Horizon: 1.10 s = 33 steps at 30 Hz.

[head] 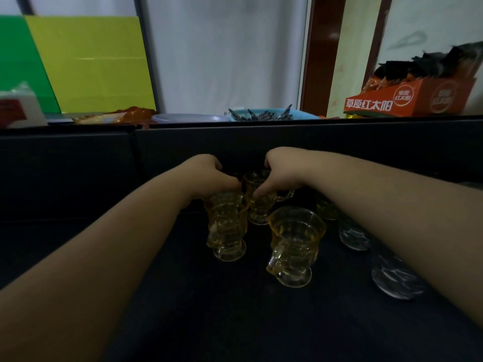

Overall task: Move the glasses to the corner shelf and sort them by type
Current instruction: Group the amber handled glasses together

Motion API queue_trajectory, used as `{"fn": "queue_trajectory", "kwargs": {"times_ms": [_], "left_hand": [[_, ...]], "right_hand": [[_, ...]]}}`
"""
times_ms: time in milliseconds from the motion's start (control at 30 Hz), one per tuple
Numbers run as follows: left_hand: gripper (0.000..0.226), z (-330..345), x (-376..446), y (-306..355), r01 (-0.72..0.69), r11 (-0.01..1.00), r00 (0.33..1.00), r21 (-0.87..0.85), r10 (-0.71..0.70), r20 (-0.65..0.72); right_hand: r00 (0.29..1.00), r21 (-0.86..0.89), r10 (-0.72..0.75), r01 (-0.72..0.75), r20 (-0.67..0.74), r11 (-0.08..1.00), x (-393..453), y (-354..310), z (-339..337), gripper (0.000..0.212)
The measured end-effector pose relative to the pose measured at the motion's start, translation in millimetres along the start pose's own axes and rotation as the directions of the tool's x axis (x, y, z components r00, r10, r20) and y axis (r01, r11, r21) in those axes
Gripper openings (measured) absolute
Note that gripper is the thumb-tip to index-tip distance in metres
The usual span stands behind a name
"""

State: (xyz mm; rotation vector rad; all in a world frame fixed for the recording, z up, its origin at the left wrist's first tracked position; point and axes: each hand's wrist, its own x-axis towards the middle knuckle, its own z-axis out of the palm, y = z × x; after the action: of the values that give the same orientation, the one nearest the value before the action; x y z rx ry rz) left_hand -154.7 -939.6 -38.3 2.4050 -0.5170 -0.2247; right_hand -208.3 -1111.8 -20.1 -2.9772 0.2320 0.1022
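Gripping two amber mugs at once, both upright on the dark shelf surface (pixel 235 322), long axes vertical.

Left hand (pixel 209 176) sits on top of the left amber mug (pixel 227 226); fingers curl down over its rim from above, palm hiding the mouth. Its handle faces the camera, lower left of the body.

Right hand (pixel 277 171) is clamped on the rear amber mug (pixel 261 202); fingers wrap the far rim, thumb (pixel 261 192) presses the near wall. Handle points right, clear of the hand.

Third amber mug (pixel 295 246) stands free, nearest the camera, mouth open upward, handle toward the lower left. Close beside the other two; contact cannot be told.

Under the right forearm: a fourth amber piece (pixel 326 209), mostly hidden, then two clear glasses (pixel 354 236) (pixel 397 278) in a row running toward the camera. Dim and blurred, so type is hard to read.

Dark back wall (pixel 261 145) rises just behind both hands. On the ledge above: blue basket of dark sticks (pixel 264 114), orange carton (pixel 410 97), yellow board (pixel 88 64), green board (pixel 21 61).
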Motion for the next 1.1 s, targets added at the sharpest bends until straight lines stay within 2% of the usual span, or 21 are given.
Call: {"fn": "queue_trajectory", "kwargs": {"times_ms": [133, 233, 300, 367, 433, 533, 600, 700, 767, 933, 1100], "left_hand": [[0.076, 1.5, 1.5, -4.0, -0.005, 0.997, 1.0, -0.074, 0.005, 0.003], [0.078, 7.4, -7.7, -10.5, -0.02, 0.985, 0.997, -0.169, 0.007, -0.078], [0.074, 10.8, -22.5, -16.0, -0.066, 0.953, 0.987, -0.295, 0.019, -0.16], [0.074, 16.0, -44.1, -22.4, -0.11, 0.874, 0.978, -0.473, 0.012, -0.206], [0.076, 25.1, -68.9, -29.8, -0.095, 0.784, 0.984, -0.613, -0.019, -0.177], [0.087, 42.4, -95.6, -35.8, -0.031, 0.699, 0.999, -0.714, 0.013, -0.03], [0.079, 51.7, -99.0, -37.3, -0.026, 0.711, 0.999, -0.702, 0.039, 0.002], [0.065, 59.4, -96.2, -38.7, -0.057, 0.781, 0.998, -0.622, 0.028, -0.056], [0.054, 61.4, -94.7, -40.8, -0.057, 0.783, 0.997, -0.62, 0.017, -0.07], [0.031, 59.2, -96.0, -43.8, -0.059, 0.76, 0.997, -0.647, 0.019, -0.069], [0.034, 55.4, -93.1, -47.7, -0.057, 0.752, 0.998, -0.656, 0.022, -0.062]], "right_hand": [[0.999, 0.095, 0.014, -0.009, -0.051, 0.995, -2.7, 1.9, 5.5, 0.066], [0.995, 0.227, 0.052, -0.032, -0.084, 0.973, -15.6, 1.6, 5.1, 0.071], [0.982, 0.339, 0.076, -0.013, -0.17, 0.941, -33.2, -0.1, 3.5, 0.069], [0.951, 0.48, 0.116, 0.039, -0.288, 0.876, -59.3, -1.1, 8.9, 0.068], [0.911, 0.63, 0.177, 0.108, -0.372, 0.769, -89.6, -1.1, 25.0, 0.068], [0.875, 0.749, 0.256, 0.164, -0.411, 0.642, -127.5, -3.7, 57.9, 0.069], [0.874, 0.789, 0.288, 0.157, -0.391, 0.594, -137.8, -4.6, 78.2, 0.079], [0.909, 0.838, 0.291, 0.103, -0.298, 0.536, -139.8, -4.7, 96.9, 0.1], [0.919, 0.868, 0.291, 0.099, -0.268, 0.487, -136.8, -3.7, 102.1, 0.105], [0.916, 0.914, 0.313, 0.118, -0.252, 0.389, -127.9, -3.8, 105.9, 0.09], [0.916, 0.912, 0.301, 0.138, -0.266, 0.386, -117.9, -2.5, 108.3, 0.082]]}}
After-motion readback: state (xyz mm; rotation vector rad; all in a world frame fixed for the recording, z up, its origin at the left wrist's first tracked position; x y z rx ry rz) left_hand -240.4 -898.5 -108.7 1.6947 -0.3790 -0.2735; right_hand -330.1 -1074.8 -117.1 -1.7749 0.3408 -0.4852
